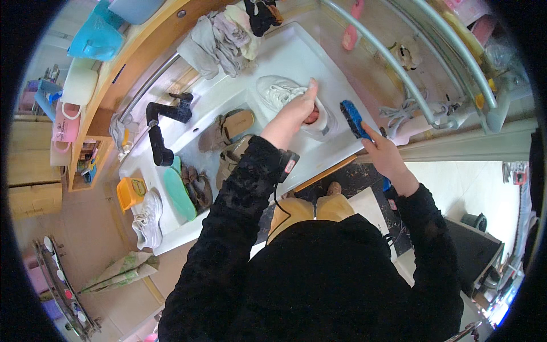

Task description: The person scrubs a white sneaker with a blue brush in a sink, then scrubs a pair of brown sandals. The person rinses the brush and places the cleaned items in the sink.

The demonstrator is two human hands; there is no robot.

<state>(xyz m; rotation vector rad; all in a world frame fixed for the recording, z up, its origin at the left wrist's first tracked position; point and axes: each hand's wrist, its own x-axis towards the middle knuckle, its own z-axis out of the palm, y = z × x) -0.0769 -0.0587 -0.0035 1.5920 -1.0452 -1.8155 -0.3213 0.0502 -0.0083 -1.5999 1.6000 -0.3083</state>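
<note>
My left hand (301,107) grips a white lace-up sneaker (280,92), fingers inside its opening and thumb up over the tongue side. The shoe rests on the white ledge (299,51) of the sink, toe pointing up and left. To the right, my right hand (384,156) holds a blue scrubbing brush (354,117) with dark bristles, apart from the shoe. Brown clog-like shoes (234,126) lie in the basin left of my left hand, partly hidden by my sleeve. Nearby are smaller brown shoes (198,186) and a green insole (178,190).
A black faucet (164,115) juts over the basin. Another white sneaker (147,220) and a yellow tub (130,192) stand on the left rim. Grey cloths (209,42) hang at the back. Metal rails (393,60) cross the upper right.
</note>
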